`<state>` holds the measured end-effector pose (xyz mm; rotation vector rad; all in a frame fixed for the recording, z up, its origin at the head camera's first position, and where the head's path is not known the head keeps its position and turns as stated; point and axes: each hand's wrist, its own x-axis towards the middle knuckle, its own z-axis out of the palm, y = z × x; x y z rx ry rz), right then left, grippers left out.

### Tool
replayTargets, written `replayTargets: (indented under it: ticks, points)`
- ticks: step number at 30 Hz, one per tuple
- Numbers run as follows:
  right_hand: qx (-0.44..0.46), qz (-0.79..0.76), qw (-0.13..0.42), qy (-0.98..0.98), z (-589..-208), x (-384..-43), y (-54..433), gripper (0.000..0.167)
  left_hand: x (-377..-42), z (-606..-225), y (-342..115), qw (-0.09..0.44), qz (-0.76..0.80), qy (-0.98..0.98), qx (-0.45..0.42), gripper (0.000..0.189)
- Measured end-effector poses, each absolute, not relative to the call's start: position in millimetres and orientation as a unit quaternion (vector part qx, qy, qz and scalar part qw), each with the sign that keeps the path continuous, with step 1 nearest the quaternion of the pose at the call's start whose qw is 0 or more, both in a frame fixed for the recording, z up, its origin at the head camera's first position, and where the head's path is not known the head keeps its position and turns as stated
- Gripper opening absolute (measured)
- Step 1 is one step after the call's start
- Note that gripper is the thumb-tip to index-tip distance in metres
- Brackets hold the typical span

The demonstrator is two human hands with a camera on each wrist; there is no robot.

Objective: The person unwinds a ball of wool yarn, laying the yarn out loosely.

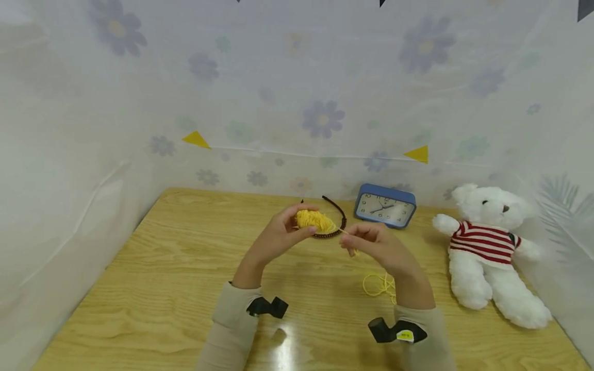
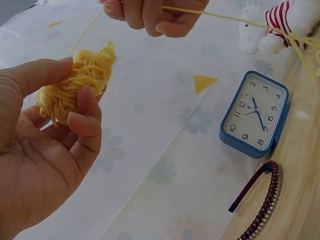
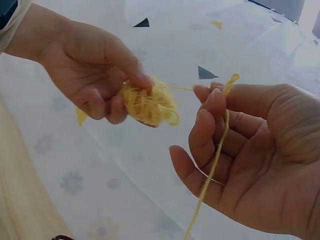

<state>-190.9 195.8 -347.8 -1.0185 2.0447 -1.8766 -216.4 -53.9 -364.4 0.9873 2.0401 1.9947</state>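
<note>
My left hand (image 1: 277, 234) grips a small bundle of yellow yarn (image 1: 311, 220), thumb on one side and fingers curled round the other. From the bundle a taut strand runs to my right hand (image 1: 378, 247), which pinches it between thumb and fingertips, as the right wrist view shows. Below that pinch, the yarn tail (image 3: 216, 160) hangs across the right palm. More loose yellow yarn (image 1: 379, 285) lies in loops on the table beside the right wrist. Both hands are raised over the table, a short distance apart.
Behind the hands lies a dark beaded headband (image 1: 344, 219) on the wooden table (image 1: 153, 278). A blue alarm clock (image 1: 385, 206) stands at the back, and a white teddy bear (image 1: 487, 252) in a striped sweater sits at the right. A floral curtain (image 1: 278, 93) encloses the table.
</note>
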Motion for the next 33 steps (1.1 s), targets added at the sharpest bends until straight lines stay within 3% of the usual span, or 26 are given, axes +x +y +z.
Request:
replayTargets:
  ticks: [5,10,18,22,33]
  points:
    - [-0.33,-0.707,-0.006,0.626,-341,-190,218,0.026,-215,-363,-57,0.051,0.657,0.676,0.329,0.039]
    - [-0.271,-0.732,-0.08,0.62,-334,-185,237,0.025,-215,-363,-58,0.04,0.689,0.656,0.306,0.036]
    - [-0.325,-0.664,-0.051,0.671,-332,-178,268,0.025,-216,-360,-58,-0.013,0.764,0.588,0.266,0.031]
    - [-0.369,-0.639,-0.046,0.674,-332,-174,275,0.029,-216,-359,-59,-0.029,0.788,0.564,0.245,0.039]
    - [-0.352,-0.736,-0.126,0.564,-330,-169,282,0.029,-218,-362,-65,-0.019,0.762,0.591,0.265,0.039]
